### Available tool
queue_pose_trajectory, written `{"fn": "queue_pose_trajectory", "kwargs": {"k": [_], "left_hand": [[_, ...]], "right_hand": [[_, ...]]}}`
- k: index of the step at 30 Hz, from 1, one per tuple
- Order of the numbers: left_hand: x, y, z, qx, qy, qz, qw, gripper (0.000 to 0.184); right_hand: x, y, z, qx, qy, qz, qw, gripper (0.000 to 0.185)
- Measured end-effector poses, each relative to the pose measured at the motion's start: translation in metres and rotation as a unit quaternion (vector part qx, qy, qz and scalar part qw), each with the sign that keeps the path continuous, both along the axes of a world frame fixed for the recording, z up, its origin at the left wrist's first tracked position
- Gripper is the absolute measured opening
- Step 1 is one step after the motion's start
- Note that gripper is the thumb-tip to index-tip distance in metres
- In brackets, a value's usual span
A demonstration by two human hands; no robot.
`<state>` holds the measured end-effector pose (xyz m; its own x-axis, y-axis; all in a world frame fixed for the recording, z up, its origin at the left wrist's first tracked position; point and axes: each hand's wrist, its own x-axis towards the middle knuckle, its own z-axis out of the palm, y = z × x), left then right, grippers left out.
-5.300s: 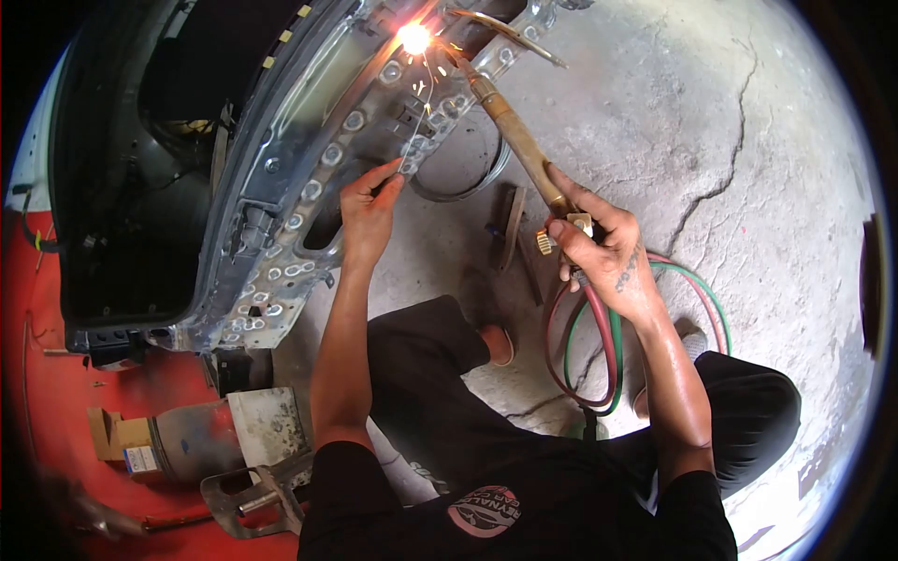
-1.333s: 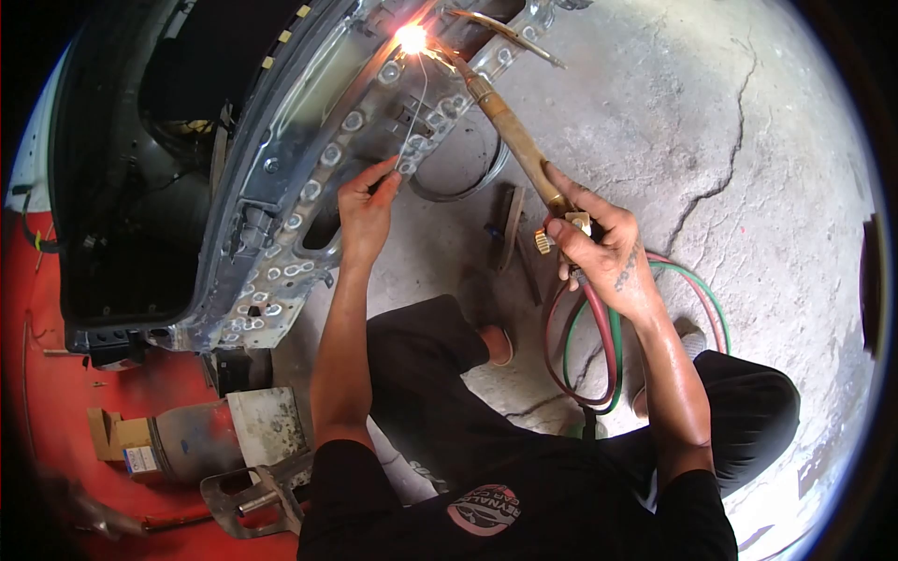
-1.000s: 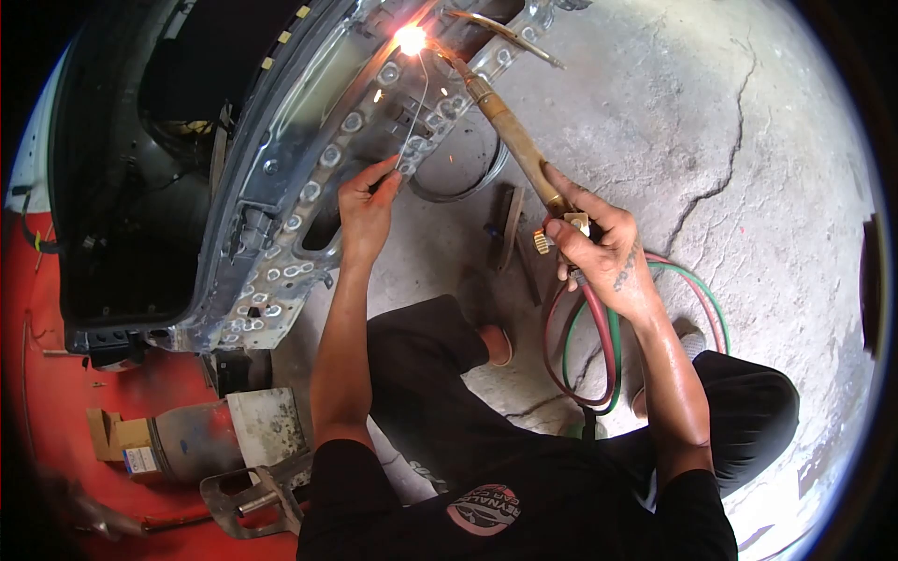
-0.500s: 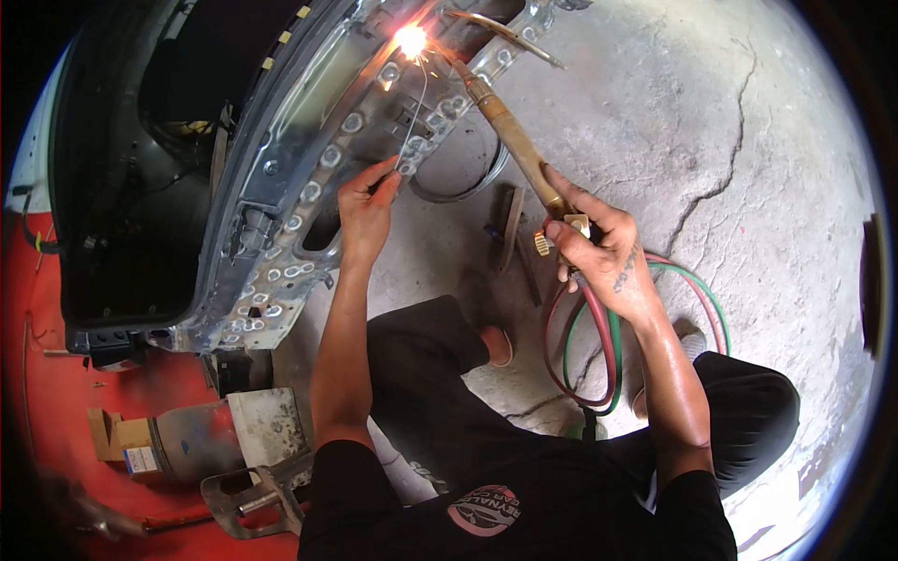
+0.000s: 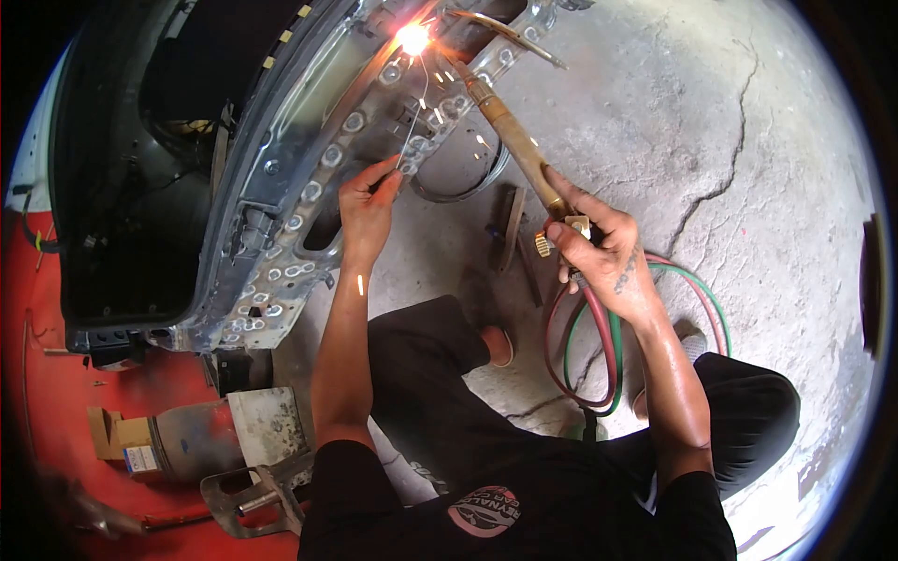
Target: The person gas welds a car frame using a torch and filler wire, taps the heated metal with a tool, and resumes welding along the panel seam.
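My right hand (image 5: 599, 243) is wrapped round the brass handle of a welding torch (image 5: 514, 136), whose tip points up and left at a metal car body panel (image 5: 323, 178). At the tip burns a bright flame that hides the spot under it. Between the thumb and fingers of my left hand (image 5: 369, 210) is a thin filler rod (image 5: 412, 129), its far end running up into the glow. Rows of round weld marks line the panel. Red and green hoses (image 5: 613, 360) hang from the torch below my right hand.
A coil of wire (image 5: 458, 194) and a narrow bar (image 5: 511, 229) lie on the cracked concrete floor (image 5: 655, 140). A rod-like tool (image 5: 510, 37) juts from the panel's top. At lower left are a cylindrical can (image 5: 196, 439), a small box (image 5: 137, 435) and a metal bracket (image 5: 253, 500).
More sparks now fly down and right from the flame, one streak showing over my left forearm. Both hands, the torch and the rod stay nearly in place.
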<state>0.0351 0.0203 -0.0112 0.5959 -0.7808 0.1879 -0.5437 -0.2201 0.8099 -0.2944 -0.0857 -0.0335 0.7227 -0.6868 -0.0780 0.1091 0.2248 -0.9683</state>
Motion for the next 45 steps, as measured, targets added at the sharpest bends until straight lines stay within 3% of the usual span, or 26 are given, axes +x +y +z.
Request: {"fn": "queue_pose_trajectory", "kwargs": {"k": [45], "left_hand": [[0.0031, -0.0046, -0.0019, -0.009, -0.009, -0.021, 1.0, 0.028]], "right_hand": [[-0.0004, -0.0009, -0.0001, 0.001, 0.001, 0.001, 1.0, 0.059]]}}
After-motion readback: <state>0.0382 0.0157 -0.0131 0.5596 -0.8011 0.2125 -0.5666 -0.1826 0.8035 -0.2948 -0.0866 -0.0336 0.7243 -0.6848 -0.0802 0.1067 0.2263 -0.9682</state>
